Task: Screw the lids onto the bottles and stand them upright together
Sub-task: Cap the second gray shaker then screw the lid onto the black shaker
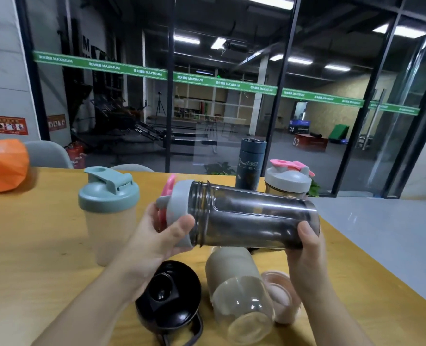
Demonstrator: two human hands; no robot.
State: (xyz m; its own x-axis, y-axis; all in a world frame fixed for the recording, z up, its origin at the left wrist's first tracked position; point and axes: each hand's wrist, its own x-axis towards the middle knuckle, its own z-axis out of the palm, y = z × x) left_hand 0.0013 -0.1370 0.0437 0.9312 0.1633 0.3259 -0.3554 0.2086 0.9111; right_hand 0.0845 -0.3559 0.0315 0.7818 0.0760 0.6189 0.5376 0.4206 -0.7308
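I hold a dark clear bottle [256, 218] sideways above the table. My left hand [162, 236] grips its grey lid [180, 211] with the pink flip cap, which sits at the bottle's threaded neck. My right hand [306, 245] clasps the bottle's base. A beige bottle with a teal lid [108, 211] stands upright at the left. A lidded grey-and-pink bottle [288, 181] and a dark blue flask [250, 166] stand behind. A black lid [168, 295], a lidless clear bottle [239, 295] and a pink bottle [281, 295] lie near me.
The wooden table [32, 258] ends at its right edge, close to my right hand. An orange bag [3, 166] sits at the far left. Grey chair backs [47, 153] stand behind the table, before a glass wall.
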